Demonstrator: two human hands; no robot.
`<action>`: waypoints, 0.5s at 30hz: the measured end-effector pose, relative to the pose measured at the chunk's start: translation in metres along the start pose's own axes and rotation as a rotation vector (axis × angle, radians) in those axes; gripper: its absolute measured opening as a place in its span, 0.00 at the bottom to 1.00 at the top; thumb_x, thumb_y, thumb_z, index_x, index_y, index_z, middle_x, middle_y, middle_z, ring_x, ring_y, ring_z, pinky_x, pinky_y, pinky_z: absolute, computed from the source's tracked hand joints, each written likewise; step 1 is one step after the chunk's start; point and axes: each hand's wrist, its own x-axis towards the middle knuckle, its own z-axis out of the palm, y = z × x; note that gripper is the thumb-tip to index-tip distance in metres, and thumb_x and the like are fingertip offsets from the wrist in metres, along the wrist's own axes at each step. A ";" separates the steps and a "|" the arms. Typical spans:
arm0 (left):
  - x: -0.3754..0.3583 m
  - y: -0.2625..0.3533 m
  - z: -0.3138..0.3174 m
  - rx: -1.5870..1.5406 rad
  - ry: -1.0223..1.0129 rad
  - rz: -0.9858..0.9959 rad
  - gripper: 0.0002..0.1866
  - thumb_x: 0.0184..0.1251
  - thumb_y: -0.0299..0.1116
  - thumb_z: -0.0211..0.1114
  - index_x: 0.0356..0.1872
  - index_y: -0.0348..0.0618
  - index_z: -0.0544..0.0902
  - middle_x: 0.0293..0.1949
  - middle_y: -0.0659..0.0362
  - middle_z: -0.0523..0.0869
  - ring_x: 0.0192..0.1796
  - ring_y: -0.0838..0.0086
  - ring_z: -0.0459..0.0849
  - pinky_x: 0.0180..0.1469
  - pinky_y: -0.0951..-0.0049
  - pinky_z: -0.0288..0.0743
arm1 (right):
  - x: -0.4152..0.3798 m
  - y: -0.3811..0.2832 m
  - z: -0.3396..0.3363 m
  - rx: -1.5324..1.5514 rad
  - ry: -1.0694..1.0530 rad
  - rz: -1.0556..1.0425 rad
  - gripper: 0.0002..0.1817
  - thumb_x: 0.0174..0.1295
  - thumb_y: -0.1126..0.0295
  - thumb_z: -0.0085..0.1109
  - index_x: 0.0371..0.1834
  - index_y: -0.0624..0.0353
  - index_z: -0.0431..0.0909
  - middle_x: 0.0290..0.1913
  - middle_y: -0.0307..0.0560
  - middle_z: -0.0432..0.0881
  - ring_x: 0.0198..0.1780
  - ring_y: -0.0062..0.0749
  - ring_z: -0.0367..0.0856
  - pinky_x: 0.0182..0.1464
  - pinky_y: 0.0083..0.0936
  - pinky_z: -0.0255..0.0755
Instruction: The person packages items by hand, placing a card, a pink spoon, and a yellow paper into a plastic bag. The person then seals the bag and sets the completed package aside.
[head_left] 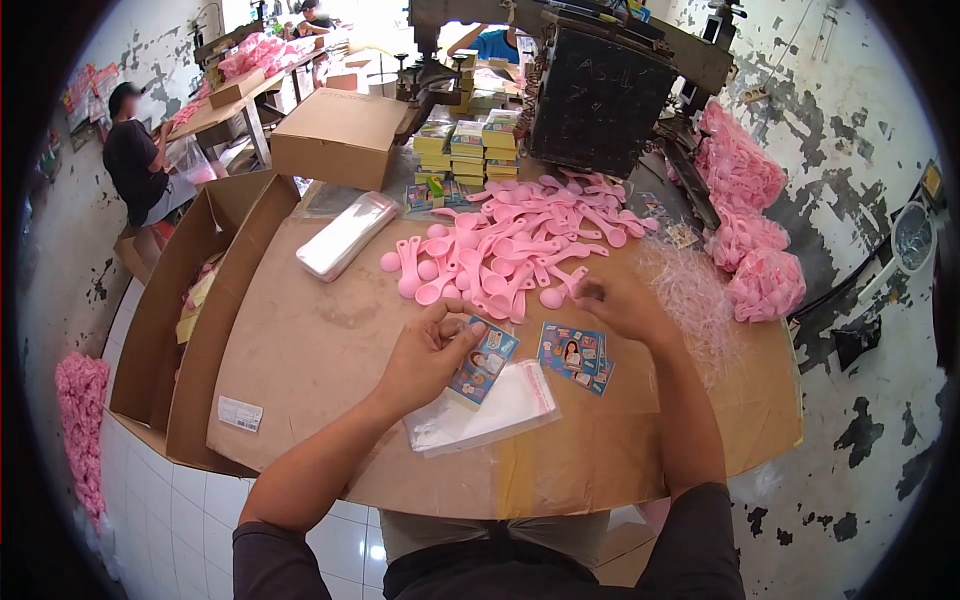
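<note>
My left hand (432,355) pinches a small blue printed card (484,362) between thumb and fingers. Beneath it lies a stack of clear plastic bags (490,408) on the cardboard-covered table. My right hand (625,305) is at the near right edge of a heap of pink measuring spoons (510,245). Its fingertips are blurred and reach the handle of one pink spoon (553,297); I cannot tell whether they grip it. Just below this hand, several more printed cards (571,352) lie overlapping on the cardboard.
Another bag stack (347,235) lies left of the heap. Behind stand stacked card bundles (468,150), a closed carton (335,138) and a black machine (590,95). A long open box (190,320) borders the left edge. Pink bundles (765,285) line the right. A person (135,165) sits far left.
</note>
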 end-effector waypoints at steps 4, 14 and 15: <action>-0.002 0.000 0.003 -0.030 0.004 -0.008 0.13 0.79 0.30 0.64 0.58 0.39 0.77 0.39 0.59 0.91 0.34 0.86 0.85 0.32 0.82 0.76 | -0.008 0.009 -0.013 -0.195 -0.160 0.278 0.14 0.52 0.71 0.75 0.41 0.61 0.87 0.32 0.53 0.88 0.34 0.44 0.87 0.43 0.38 0.79; -0.001 0.002 -0.001 0.046 -0.033 -0.018 0.13 0.79 0.29 0.64 0.57 0.36 0.76 0.41 0.57 0.91 0.37 0.83 0.86 0.35 0.80 0.78 | -0.012 0.055 -0.012 -0.591 -0.028 0.258 0.05 0.57 0.73 0.66 0.34 0.62 0.85 0.39 0.59 0.86 0.46 0.53 0.86 0.48 0.44 0.78; 0.001 0.001 -0.001 0.030 -0.031 -0.004 0.13 0.79 0.30 0.64 0.58 0.36 0.76 0.41 0.57 0.91 0.37 0.83 0.86 0.35 0.80 0.78 | -0.012 0.065 -0.024 -0.598 -0.009 0.295 0.05 0.58 0.73 0.65 0.35 0.62 0.84 0.40 0.60 0.86 0.47 0.54 0.86 0.49 0.44 0.78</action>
